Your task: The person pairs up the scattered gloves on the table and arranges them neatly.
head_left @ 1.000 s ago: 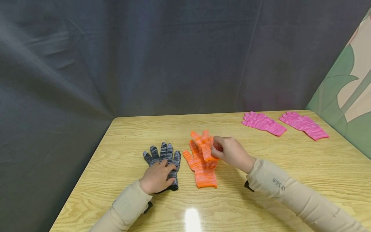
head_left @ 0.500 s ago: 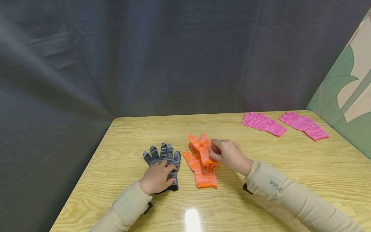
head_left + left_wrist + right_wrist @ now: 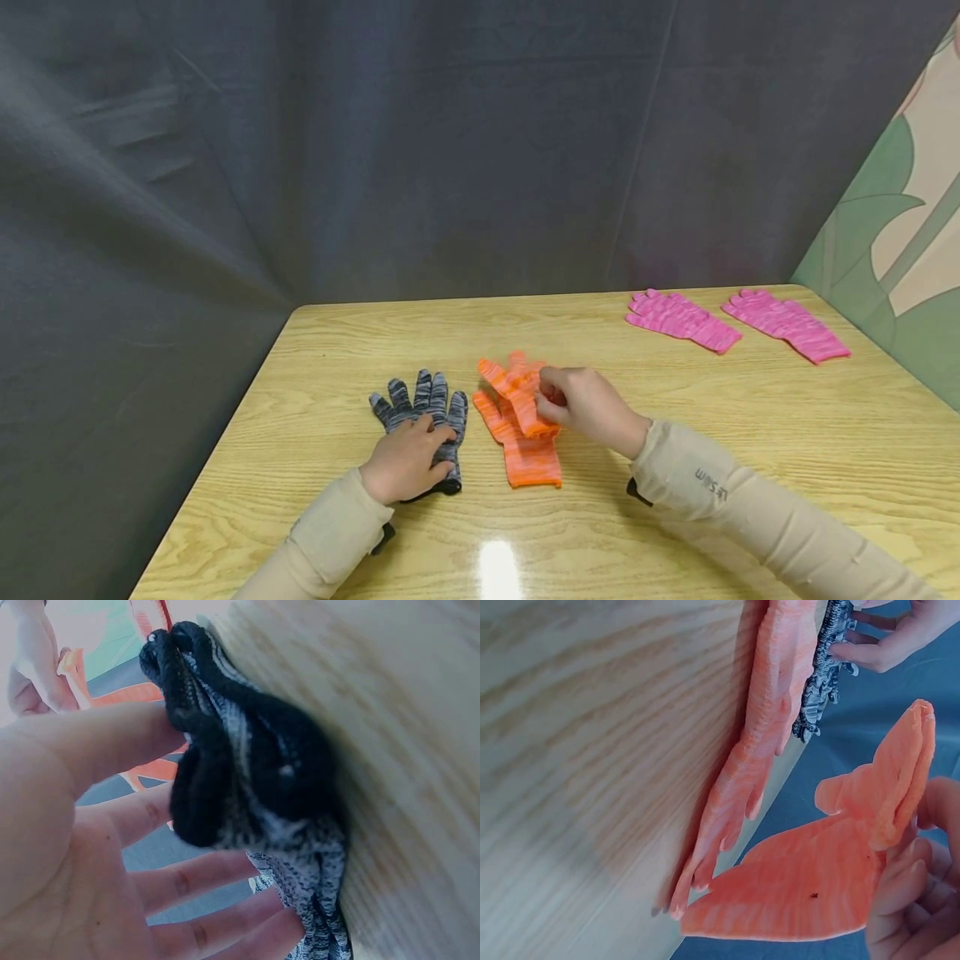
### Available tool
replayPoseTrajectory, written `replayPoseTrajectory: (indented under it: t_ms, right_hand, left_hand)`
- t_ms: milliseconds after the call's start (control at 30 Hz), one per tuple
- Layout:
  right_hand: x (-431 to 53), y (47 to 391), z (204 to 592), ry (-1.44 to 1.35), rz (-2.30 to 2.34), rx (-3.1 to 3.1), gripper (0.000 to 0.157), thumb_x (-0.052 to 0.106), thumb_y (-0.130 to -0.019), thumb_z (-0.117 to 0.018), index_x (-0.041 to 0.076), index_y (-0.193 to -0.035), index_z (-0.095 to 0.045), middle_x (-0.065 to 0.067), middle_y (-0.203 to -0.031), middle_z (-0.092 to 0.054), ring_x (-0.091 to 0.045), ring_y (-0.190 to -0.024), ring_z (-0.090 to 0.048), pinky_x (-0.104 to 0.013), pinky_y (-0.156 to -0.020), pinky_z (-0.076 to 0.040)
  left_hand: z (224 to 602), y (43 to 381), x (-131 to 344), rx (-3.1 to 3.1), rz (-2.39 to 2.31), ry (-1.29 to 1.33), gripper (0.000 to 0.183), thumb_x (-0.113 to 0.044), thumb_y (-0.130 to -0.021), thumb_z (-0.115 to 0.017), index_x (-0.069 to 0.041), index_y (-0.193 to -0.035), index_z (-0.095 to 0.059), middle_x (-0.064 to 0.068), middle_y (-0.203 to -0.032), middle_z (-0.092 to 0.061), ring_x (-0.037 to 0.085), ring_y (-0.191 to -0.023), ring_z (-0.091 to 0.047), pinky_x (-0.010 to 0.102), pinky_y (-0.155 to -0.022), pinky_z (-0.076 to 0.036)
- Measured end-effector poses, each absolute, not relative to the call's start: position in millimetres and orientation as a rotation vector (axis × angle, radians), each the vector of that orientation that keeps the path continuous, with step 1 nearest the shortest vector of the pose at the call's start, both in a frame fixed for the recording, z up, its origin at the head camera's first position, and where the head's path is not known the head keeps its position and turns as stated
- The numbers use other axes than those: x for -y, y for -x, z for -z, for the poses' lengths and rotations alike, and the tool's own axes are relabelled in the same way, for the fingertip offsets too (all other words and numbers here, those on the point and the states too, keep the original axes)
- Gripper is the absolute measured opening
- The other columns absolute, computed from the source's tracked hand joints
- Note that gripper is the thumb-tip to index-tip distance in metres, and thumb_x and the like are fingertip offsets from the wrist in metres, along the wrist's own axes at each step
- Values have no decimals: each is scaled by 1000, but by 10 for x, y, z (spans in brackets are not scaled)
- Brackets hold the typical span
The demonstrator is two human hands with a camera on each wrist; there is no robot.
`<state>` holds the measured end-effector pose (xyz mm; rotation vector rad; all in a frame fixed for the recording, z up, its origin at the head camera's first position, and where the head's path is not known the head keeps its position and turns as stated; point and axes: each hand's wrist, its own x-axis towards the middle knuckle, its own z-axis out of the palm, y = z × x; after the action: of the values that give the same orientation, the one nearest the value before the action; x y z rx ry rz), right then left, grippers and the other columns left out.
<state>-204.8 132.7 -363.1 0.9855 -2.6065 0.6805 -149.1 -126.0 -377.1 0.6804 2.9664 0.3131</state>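
My right hand (image 3: 592, 404) pinches one orange knit glove (image 3: 524, 406) near its cuff and holds it above a second orange glove (image 3: 533, 463). In the right wrist view the held glove (image 3: 802, 881) hangs folded from my fingers, off the lower glove (image 3: 727, 795), which lies flat on the table. My left hand (image 3: 408, 461) rests on a black-and-grey knit glove (image 3: 423, 397) to the left, fingers loosely spread. In the left wrist view that glove's black cuff (image 3: 289, 750) bunches up beside my thumb.
Two pink gloves, one (image 3: 684, 319) left of the other (image 3: 787, 323), lie flat at the table's back right. A wooden table (image 3: 337, 333) carries all the gloves. Dark cloth (image 3: 465, 150) hangs behind and to the left; a patterned wall (image 3: 900, 242) stands at right.
My right hand has moved slightly toward me and to the left, bringing the held orange glove lower over the other one. My left hand and the black-and-grey glove have stayed put.
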Motion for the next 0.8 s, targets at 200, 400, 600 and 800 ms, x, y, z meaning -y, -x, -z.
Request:
replayPoseTrajectory:
  t_ms: [200,400,600,800]
  right_hand:
    - [-1322,2037,3653,-1003,-685,2613,26,8,-81,-62,15,-65,-44,9,-55,-37,1,-48,-30,-14,-47,-25]
    - [-1308,2027,3678,-1024,-673,2585,26,7,-79,-62,15,-64,-43,9,-55,-35,1,-49,-29,-14,-48,-24]
    - [-1292,2020,3700,-1043,-663,2580,26,6,-80,-62,15,-64,-42,9,-55,-33,1,-49,-28,-14,-48,-23]
    - [-1283,2026,3726,-1059,-663,2588,26,6,-81,-61,15,-65,-42,9,-55,-33,1,-49,-28,-14,-48,-23]
  left_hand:
    - [3770,1494,1257,-2960,-316,-670,35,-25,-85,-67,-12,-117,-60,14,-101,-57,30,-82,-56,48,-68,-49]
    - [3770,1495,1260,-2964,-309,-680,35,-25,-85,-67,-12,-117,-60,14,-101,-57,30,-81,-56,47,-67,-49]
    - [3763,1489,1261,-2958,-311,-679,35,-25,-86,-66,-12,-117,-60,14,-101,-57,30,-80,-55,47,-68,-49]
    - [3764,1484,1261,-2956,-309,-685,34,-25,-86,-66,-11,-117,-60,14,-102,-57,31,-80,-55,47,-69,-49]
